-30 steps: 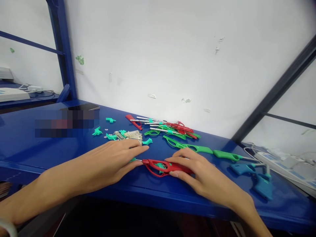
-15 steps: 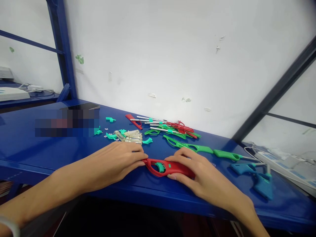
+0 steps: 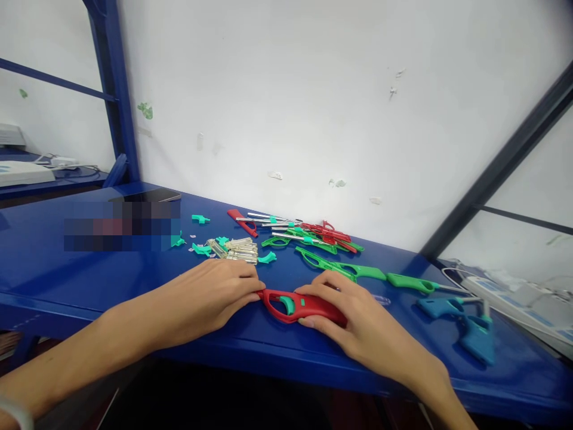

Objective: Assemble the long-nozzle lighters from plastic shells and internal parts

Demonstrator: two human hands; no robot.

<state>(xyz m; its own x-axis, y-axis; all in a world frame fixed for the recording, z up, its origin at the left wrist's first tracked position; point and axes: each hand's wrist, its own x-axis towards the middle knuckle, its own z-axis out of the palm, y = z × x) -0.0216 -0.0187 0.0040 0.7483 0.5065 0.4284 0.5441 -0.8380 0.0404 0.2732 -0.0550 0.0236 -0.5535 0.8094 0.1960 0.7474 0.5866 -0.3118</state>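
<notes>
A red lighter body (image 3: 308, 306) with a teal trigger (image 3: 287, 305) in its loop lies between my hands, close to the table's front edge. My right hand (image 3: 353, 310) is closed round its broad handle end, the thumb along the near side. At the narrow end, the fingers of my left hand (image 3: 219, 292) pinch the tip, and they hide most of it. Just beyond my left hand are a pile of clear fuel tanks (image 3: 242, 249) and several loose teal triggers (image 3: 267, 257). A green lighter shell (image 3: 367, 272) lies past my right hand.
Metal rods with teal fittings (image 3: 290, 237) and red shells (image 3: 333, 232) are heaped by the wall. Blue lighters (image 3: 478, 339) and a green lighter (image 3: 409, 282) lie at right, near a white device (image 3: 523, 304). A phone (image 3: 152, 195) sits at the back left of the blue table (image 3: 111, 263).
The red lighter body and my right hand have shifted slightly left. Both hands keep their hold, and the parts on the table stay where they were.
</notes>
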